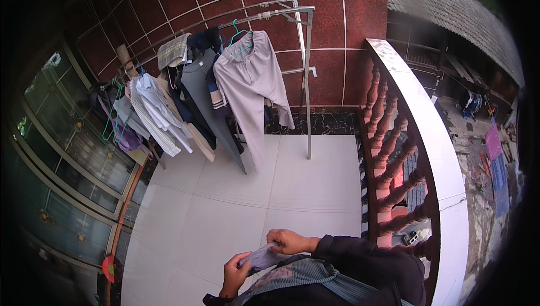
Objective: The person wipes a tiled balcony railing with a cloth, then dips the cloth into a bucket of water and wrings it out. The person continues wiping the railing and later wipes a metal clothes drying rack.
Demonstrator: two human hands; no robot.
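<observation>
Close in front of my body, a small grey-lilac piece of cloth [262,257] is stretched between my two hands. My left hand [235,274] pinches its left end with thumb and fingers. At the upper right end, my right hand [290,242] is closed on it, knuckles up. What kind of garment it is, I cannot make out. A blue-grey striped apron [320,273] covers my front just below the cloth. Ahead stands a metal drying rack [306,92] with pale grey trousers [246,72] on a green hanger at its near end.
More clothes hang along the rack, among them a dark grey garment [205,89] and light shirts [160,109]. Glass sliding doors [73,204] line the left. On the right runs a white-topped balcony railing [436,137] with red balusters. Pale tiles [225,210] cover the floor.
</observation>
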